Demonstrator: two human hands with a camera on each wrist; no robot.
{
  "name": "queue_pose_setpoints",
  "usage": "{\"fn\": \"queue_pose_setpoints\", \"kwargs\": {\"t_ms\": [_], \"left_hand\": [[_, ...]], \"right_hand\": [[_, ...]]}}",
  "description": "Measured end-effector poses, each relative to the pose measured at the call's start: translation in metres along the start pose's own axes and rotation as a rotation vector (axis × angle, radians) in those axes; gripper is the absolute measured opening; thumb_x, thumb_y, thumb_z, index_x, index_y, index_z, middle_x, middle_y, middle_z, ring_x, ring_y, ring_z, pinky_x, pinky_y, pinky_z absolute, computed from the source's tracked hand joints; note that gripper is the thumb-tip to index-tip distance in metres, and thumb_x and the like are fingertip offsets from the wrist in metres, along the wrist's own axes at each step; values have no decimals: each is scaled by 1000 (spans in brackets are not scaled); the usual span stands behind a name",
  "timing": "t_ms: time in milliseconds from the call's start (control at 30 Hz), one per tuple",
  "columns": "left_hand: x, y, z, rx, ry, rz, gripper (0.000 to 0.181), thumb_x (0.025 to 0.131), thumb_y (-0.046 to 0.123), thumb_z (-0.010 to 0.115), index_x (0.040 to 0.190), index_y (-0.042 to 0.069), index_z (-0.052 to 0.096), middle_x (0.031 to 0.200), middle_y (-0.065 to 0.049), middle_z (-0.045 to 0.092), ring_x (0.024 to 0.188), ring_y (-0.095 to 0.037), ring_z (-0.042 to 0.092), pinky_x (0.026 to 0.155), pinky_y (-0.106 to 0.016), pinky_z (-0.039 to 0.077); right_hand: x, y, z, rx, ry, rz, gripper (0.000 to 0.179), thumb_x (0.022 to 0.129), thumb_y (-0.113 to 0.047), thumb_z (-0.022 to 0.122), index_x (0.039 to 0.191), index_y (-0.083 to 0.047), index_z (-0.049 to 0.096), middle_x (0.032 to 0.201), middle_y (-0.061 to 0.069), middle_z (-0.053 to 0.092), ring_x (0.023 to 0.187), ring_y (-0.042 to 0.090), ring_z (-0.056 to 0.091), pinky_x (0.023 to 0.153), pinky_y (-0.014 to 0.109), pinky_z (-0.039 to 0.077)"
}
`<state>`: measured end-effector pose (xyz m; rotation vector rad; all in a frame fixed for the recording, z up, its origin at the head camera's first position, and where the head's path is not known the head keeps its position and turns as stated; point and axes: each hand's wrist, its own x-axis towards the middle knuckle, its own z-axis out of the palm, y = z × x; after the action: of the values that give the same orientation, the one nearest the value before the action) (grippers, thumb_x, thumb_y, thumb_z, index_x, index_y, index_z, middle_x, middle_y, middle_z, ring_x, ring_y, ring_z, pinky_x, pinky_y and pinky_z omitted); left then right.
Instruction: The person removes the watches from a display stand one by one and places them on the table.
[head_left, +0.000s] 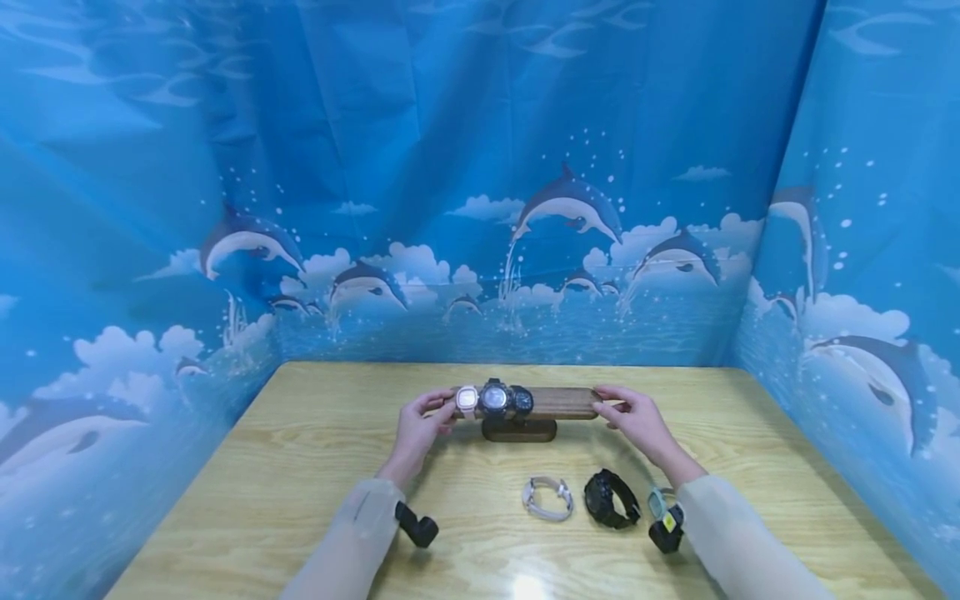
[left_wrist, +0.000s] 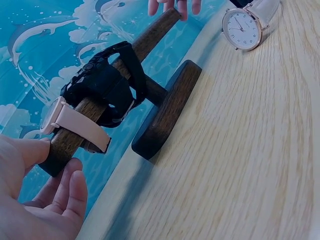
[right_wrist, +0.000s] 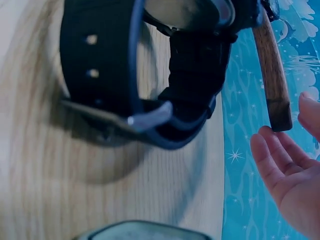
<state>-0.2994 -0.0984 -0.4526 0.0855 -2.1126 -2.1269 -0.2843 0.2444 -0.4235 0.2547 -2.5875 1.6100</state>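
Observation:
A dark wooden watch stand (head_left: 566, 403) has a horizontal bar on a short post and rounded base (left_wrist: 165, 115). At its left end, my left hand (head_left: 422, 423) pinches the bar between thumb and fingers. Beside that hand, a pink-strapped watch (left_wrist: 80, 122) is looped around the bar, followed by a black watch with a pale face (head_left: 494, 398) and a dark-faced black watch (head_left: 522, 401). My right hand (head_left: 636, 419) reaches the bar's other end. Its extended fingertips (right_wrist: 267, 142) touch the end, while the thumb appears slightly apart in the right wrist view.
On the wooden table (head_left: 300, 467), nearer me, lie a pale-strapped watch (head_left: 548, 498), a chunky black watch (head_left: 611, 498) and a light-green watch (head_left: 657, 503) partly hidden by the right wrist camera (head_left: 666, 533). Blue dolphin-printed curtains (head_left: 450, 167) enclose the back and sides.

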Motion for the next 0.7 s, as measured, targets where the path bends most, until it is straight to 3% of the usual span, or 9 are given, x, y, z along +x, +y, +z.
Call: {"fn": "queue_pose_setpoints", "kwargs": {"t_ms": [433,700], "left_hand": [[0,0,0,-1,2,-12,24,84,8,68,107,4,67,102,-16,61,72,-19,65,61,-29,56],[3,4,-3,21,-16,-62,26,83,12,69,108,5,66,105,-15,62,75,-18,65,66,-32,56]], "right_hand": [[7,1,4,-21,13,44,42,90,-17,62,128,-1,54,123,25,52,96,39,59,77,45,54],[9,0,6,-17,20,88,44,90,-20,63,128,-1,53,126,26,50,94,39,60,80,46,52]]}}
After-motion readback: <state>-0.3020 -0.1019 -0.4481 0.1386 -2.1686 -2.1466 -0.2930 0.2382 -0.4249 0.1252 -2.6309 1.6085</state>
